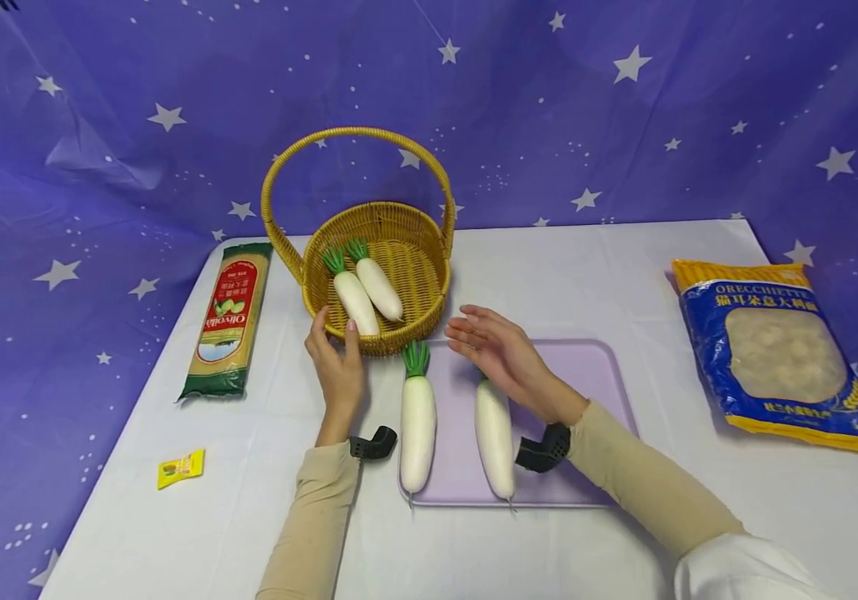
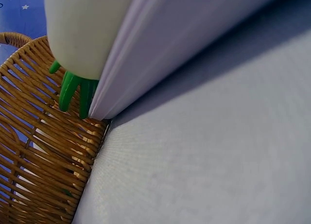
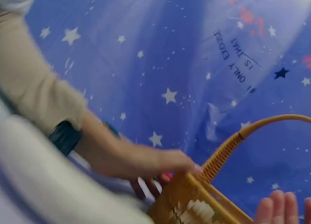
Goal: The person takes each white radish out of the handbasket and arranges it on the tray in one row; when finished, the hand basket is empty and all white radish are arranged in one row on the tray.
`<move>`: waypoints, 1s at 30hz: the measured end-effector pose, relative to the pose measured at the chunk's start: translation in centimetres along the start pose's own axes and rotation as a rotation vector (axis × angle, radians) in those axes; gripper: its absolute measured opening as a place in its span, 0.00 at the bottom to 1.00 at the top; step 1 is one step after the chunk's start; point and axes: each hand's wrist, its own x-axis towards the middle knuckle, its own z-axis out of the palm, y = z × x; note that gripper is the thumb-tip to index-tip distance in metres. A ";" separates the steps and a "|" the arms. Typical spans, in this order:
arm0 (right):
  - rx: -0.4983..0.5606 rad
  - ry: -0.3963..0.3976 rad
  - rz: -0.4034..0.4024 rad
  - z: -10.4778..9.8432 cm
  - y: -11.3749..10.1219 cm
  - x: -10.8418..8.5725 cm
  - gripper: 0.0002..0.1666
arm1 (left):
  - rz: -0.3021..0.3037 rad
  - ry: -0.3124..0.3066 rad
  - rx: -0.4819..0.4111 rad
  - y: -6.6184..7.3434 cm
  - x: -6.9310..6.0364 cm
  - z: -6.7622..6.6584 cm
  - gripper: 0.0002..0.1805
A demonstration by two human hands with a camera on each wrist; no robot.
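Note:
My left hand [image 1: 339, 379] grips the front-left rim of the wicker basket [image 1: 429, 325], thumb at the rim and fingers along the outside. The right wrist view also shows this hand [image 3: 131, 158] on the basket [image 3: 182, 197]. Two white radishes [image 1: 378, 287] [image 1: 354, 300] with green tops lie inside. My right hand [image 1: 504, 354], fingers extended and holding nothing, hovers over the top end of a radish [image 1: 495, 437] on the lilac tray [image 1: 556, 367]. Another radish [image 1: 418, 433] lies along the tray's left side, its green top near the basket.
A red and green pasta packet [image 1: 230, 321] lies left of the basket, with a small yellow packet [image 1: 181, 469] nearer the front. On the right lies a blue and yellow orecchiette bag [image 1: 781, 354]. A purple star-patterned cloth [image 1: 519, 108] hangs behind the table.

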 end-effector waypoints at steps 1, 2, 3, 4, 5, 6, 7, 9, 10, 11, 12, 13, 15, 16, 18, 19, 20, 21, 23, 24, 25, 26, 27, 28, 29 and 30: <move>0.040 -0.006 -0.012 0.5 0.2 0.8 0.14 | -0.003 -0.002 0.003 0.0 0.0 0.0 0.29; 0.064 -0.013 -0.029 1.1 0.4 1.6 0.16 | -0.007 -0.007 0.006 0.0 0.0 0.0 0.29; 0.082 -0.018 -0.045 1.6 0.7 2.4 0.19 | -0.008 -0.009 0.009 0.0 0.0 0.0 0.29; 0.082 -0.023 -0.065 2.2 0.9 3.3 0.21 | -0.007 -0.012 0.011 0.0 0.0 0.1 0.29; 0.072 -0.030 -0.086 2.8 1.1 4.1 0.23 | -0.006 -0.012 0.011 0.0 0.0 0.1 0.29; 0.055 -0.036 -0.110 3.3 1.3 5.0 0.24 | -0.004 -0.011 0.013 0.0 0.0 0.2 0.29; 0.040 -0.042 -0.132 3.7 1.5 6.0 0.25 | -0.001 -0.012 0.014 0.0 0.1 0.2 0.29; -0.006 -0.035 -0.177 4.4 1.7 7.8 0.25 | 0.003 -0.015 0.010 0.0 0.1 0.3 0.30; -0.039 -0.021 -0.197 4.6 1.7 8.7 0.24 | 0.001 -0.017 0.009 0.0 0.0 0.4 0.30; -0.072 0.001 -0.213 4.9 1.8 9.5 0.23 | -0.001 -0.022 0.009 0.1 0.0 0.4 0.30; -0.103 0.030 -0.222 5.1 1.9 10.3 0.23 | -0.003 -0.024 0.013 0.0 0.0 0.4 0.30; -0.135 0.060 -0.225 5.3 2.0 11.0 0.22 | -0.005 -0.023 0.014 0.0 -0.1 0.4 0.30; -0.227 0.132 -0.225 5.6 2.2 12.2 0.21 | -0.007 -0.017 0.018 0.1 -0.1 0.3 0.30; -0.281 0.167 -0.223 5.8 2.2 12.7 0.21 | -0.006 -0.013 0.018 0.1 -0.1 0.2 0.30; -0.406 0.233 -0.214 6.1 2.5 13.7 0.22 | -0.003 -0.005 0.020 0.1 0.1 0.1 0.30; -0.472 0.256 -0.199 6.2 2.5 14.0 0.23 | -0.003 -0.003 0.019 0.1 0.1 0.1 0.30; -0.542 0.279 -0.173 6.4 2.6 14.3 0.25 | -0.004 -0.004 0.019 0.1 0.1 0.0 0.30; -0.615 0.293 -0.136 6.6 2.7 14.5 0.28 | -0.005 -0.005 0.016 0.1 0.1 0.0 0.30; -0.746 0.298 -0.040 6.9 2.8 14.7 0.34 | -0.006 -0.002 0.015 0.0 0.1 -0.1 0.30; -0.808 0.289 0.009 7.0 2.9 14.7 0.38 | -0.007 -0.003 0.013 0.0 0.1 -0.1 0.30; -0.862 0.273 0.061 7.1 2.9 14.8 0.41 | -0.009 -0.003 0.011 0.0 0.1 -0.1 0.30; -0.913 0.259 0.108 7.1 3.0 14.8 0.44 | -0.010 -0.003 0.011 0.0 0.0 -0.1 0.30; -0.955 0.239 0.142 7.1 3.0 14.9 0.46 | -0.010 -0.001 0.011 0.0 0.0 -0.1 0.29; -0.987 0.220 0.169 7.1 3.1 14.9 0.48 | -0.010 0.002 0.012 -0.1 0.0 -0.1 0.29; -1.009 0.203 0.186 7.1 3.1 14.9 0.50 | -0.010 0.001 0.014 0.0 0.0 -0.2 0.29; -1.023 0.186 0.200 7.1 3.1 15.0 0.51 | -0.009 0.000 0.016 -0.1 0.0 -0.2 0.29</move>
